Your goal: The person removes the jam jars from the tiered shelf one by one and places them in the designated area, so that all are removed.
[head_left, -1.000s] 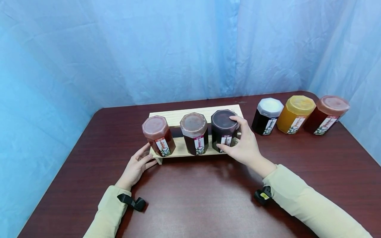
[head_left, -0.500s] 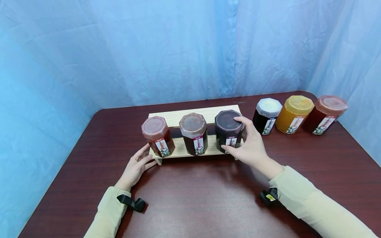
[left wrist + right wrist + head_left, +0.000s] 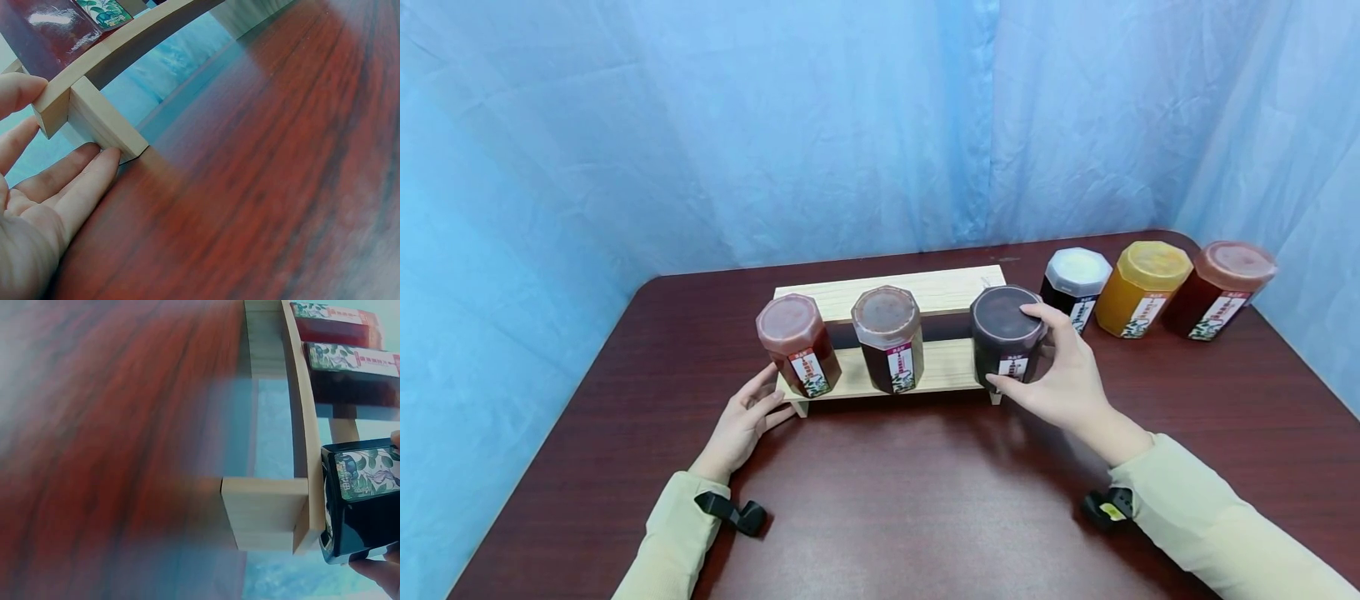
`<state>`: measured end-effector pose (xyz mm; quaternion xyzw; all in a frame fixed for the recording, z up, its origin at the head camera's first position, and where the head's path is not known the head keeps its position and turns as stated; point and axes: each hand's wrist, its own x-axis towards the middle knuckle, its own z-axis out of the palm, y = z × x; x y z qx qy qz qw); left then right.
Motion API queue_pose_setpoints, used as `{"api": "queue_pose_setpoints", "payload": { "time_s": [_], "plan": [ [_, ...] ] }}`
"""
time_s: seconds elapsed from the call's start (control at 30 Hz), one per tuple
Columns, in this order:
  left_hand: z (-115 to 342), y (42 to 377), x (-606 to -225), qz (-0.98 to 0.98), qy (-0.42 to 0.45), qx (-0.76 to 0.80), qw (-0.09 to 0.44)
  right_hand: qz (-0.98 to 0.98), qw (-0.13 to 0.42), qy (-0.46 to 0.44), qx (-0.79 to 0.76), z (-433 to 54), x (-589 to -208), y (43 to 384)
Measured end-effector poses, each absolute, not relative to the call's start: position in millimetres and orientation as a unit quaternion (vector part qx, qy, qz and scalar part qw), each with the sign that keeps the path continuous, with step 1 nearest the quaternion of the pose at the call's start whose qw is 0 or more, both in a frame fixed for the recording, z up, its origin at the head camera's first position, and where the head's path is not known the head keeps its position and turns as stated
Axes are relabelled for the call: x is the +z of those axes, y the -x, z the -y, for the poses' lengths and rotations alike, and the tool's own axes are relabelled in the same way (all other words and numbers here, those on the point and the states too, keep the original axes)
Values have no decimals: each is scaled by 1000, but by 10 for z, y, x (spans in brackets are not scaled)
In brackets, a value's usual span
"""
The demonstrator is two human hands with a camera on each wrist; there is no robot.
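A two-step pale wooden rack stands on the table. At its left end my left hand holds the lower board's corner, and in the left wrist view two fingers touch the rack's leg. My right hand grips a dark jar with a purplish-black lid, thumb in front and fingers over the far side. The jar is at the lower step's right end; in the right wrist view its base overlaps the board's end. On that step also stand a reddish jar and a brown-lidded jar.
Behind the right hand, a white-lidded dark jar, a yellow jar and a red jar stand in a row on the dark red table. A blue curtain hangs behind and at the sides.
My right hand has moved the dark jar rightward, away from the brown-lidded jar to the step's right end. The left hand has kept its place at the rack's left end.
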<state>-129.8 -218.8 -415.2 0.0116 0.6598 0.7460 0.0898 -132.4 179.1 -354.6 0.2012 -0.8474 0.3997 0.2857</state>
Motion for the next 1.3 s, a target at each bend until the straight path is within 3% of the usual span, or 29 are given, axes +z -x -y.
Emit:
{"api": "queue_pose_setpoints", "payload": {
  "time_s": [0.5, 0.77, 1.3],
  "plan": [
    [2195, 1292, -4169, -655, -12, 750, 87, 825, 323, -216, 410, -2217, -3615, 1245],
    [2196, 1296, -4172, -656, -14, 750, 82, 862, 281, -160, 390, -2482, -3579, 1164],
    [2188, 1286, -4157, -661, -10, 746, 81, 876, 250, -107, 397, -2973, -3580, 1106]
  ]
}}
